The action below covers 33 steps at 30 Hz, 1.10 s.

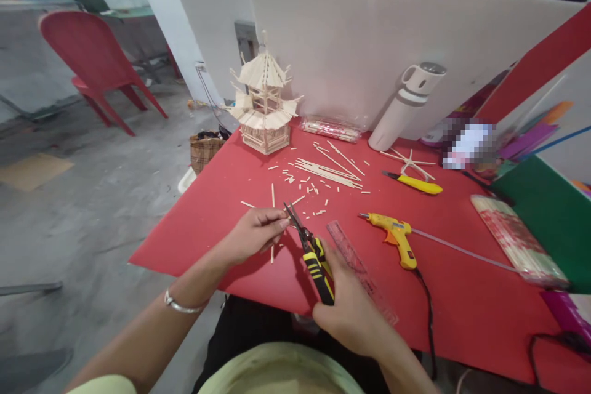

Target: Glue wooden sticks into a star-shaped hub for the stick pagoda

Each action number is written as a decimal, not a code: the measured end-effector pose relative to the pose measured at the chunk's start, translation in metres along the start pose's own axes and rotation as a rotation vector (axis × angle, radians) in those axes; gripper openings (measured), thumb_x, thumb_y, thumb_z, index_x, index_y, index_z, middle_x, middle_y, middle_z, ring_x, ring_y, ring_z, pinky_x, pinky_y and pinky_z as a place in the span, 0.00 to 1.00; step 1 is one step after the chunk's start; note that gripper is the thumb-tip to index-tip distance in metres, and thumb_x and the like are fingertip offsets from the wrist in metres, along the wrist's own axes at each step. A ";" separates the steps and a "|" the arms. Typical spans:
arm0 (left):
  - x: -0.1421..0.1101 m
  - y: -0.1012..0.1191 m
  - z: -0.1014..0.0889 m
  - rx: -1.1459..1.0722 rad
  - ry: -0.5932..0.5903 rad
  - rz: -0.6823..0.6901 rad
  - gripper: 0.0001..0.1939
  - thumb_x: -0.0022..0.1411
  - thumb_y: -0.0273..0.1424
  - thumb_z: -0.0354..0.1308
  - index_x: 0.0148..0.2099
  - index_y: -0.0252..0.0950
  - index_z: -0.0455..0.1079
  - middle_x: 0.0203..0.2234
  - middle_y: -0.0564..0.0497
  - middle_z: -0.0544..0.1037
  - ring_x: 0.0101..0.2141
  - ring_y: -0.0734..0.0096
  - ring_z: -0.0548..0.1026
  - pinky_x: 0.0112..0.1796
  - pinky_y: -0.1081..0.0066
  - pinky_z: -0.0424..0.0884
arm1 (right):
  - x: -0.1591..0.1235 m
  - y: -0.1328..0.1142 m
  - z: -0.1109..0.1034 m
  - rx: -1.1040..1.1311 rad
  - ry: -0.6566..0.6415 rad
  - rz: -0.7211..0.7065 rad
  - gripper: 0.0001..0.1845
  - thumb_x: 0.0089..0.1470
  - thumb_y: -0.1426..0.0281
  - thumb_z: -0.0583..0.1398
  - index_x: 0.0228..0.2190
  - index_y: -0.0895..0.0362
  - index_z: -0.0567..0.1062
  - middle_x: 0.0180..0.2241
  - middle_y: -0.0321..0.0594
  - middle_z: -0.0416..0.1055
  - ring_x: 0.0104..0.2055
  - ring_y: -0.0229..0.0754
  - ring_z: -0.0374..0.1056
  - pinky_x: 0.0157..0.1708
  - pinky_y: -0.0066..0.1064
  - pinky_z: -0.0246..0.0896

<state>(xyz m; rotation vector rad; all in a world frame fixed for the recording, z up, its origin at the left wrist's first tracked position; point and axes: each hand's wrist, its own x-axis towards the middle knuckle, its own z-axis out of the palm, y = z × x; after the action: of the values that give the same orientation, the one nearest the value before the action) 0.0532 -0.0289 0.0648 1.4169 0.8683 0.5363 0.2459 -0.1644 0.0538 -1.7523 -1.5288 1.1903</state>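
Two bare hands at a red worktop (198, 225) scattered with loose sticks (329, 173).
The right hand (348, 295) holds black-and-yellow pliers (314, 263), slim jaws slightly parted beside the left hand (255, 231), whose fingertips pinch a small pale piece, partly hidden; a tiered pagoda model (265, 118) stands at the far edge, and a pink-tinted ruler (349, 250) and yellow glue gun (391, 233) lie to the right.
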 end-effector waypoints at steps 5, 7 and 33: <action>-0.004 0.002 -0.003 0.000 -0.014 0.023 0.28 0.59 0.55 0.60 0.26 0.34 0.63 0.14 0.60 0.59 0.15 0.83 0.57 0.19 0.77 0.51 | -0.001 0.002 0.001 -0.102 0.019 0.041 0.56 0.38 0.75 0.60 0.69 0.55 0.50 0.68 0.49 0.52 0.72 0.54 0.45 0.69 0.51 0.42; -0.005 0.000 -0.003 0.002 -0.019 0.024 0.28 0.59 0.55 0.60 0.27 0.34 0.64 0.14 0.60 0.60 0.15 0.83 0.57 0.19 0.77 0.52 | -0.001 0.005 0.003 -0.075 0.024 0.024 0.56 0.38 0.75 0.61 0.70 0.53 0.50 0.69 0.49 0.52 0.72 0.55 0.44 0.69 0.53 0.41; -0.012 0.004 -0.007 0.168 -0.023 0.138 0.23 0.62 0.46 0.58 0.24 0.34 0.65 0.18 0.56 0.64 0.21 0.78 0.61 0.24 0.77 0.58 | -0.002 0.009 0.017 0.075 0.033 0.003 0.56 0.37 0.77 0.60 0.68 0.49 0.52 0.64 0.45 0.57 0.69 0.56 0.49 0.69 0.52 0.40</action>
<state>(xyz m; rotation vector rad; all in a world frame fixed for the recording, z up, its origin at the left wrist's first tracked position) 0.0408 -0.0334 0.0716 1.6419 0.8154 0.5602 0.2357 -0.1714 0.0383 -1.7171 -1.4447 1.1984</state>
